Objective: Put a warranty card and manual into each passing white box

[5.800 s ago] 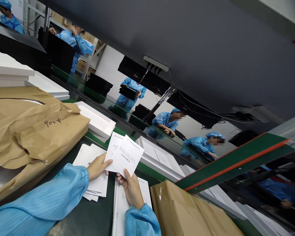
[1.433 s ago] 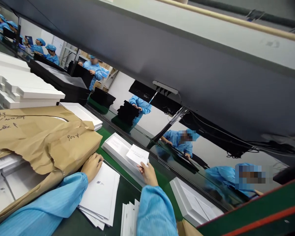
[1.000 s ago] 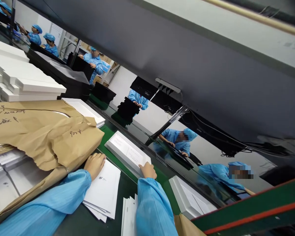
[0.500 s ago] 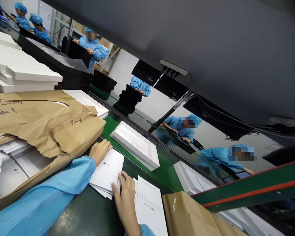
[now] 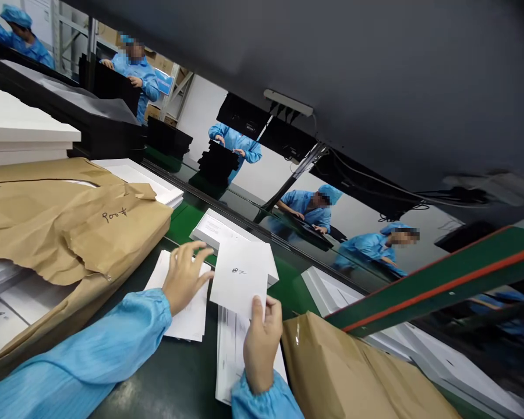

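Between thumb and fingers, my right hand grips a white printed card by its lower right corner. The card is lifted and hides part of the white box behind it. My left hand is open, its fingers apart and curved near the card's left edge, with nothing in them. Beneath it lies a pile of white cards on the dark green table. A stack of white manuals lies below my right hand, partly covered by it.
A torn brown paper package of printed cards stands at left, another brown package at right. White boxes sit along the green conveyor belt. A green bar slants across the right. Co-workers in blue work beyond.
My right hand has lifted a card from the pile and moved it up and to the right. My left hand has come off the pile's upper edge. The view has shifted slightly.
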A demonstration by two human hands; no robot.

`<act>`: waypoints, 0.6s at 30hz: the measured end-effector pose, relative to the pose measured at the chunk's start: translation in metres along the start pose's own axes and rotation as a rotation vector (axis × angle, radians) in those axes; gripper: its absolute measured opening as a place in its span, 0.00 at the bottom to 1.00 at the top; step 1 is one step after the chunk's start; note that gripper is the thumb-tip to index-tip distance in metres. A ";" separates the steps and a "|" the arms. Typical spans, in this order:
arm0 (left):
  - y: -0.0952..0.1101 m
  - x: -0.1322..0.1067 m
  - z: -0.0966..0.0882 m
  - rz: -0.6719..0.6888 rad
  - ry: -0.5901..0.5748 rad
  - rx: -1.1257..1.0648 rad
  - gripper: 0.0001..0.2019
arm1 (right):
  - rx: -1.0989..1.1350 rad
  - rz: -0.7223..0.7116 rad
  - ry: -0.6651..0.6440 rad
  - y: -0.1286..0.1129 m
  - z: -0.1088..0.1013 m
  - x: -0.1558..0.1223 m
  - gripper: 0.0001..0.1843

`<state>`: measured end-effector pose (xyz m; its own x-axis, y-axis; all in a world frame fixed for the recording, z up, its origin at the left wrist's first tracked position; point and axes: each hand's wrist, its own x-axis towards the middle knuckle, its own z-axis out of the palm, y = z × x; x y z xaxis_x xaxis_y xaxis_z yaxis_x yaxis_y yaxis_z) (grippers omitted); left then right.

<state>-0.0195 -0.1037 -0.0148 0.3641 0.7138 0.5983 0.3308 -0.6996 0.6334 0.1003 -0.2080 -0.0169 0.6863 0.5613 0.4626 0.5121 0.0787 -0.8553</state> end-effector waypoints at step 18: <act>-0.035 0.000 0.033 -0.623 -0.172 -0.916 0.23 | -0.861 -0.085 -0.450 0.037 -0.049 0.039 0.20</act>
<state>-0.0024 -0.0808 -0.0532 0.4972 0.8674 0.0200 -0.2427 0.1169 0.9630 0.1710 -0.2233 -0.0190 0.4594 0.8581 0.2292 0.8759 -0.3948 -0.2775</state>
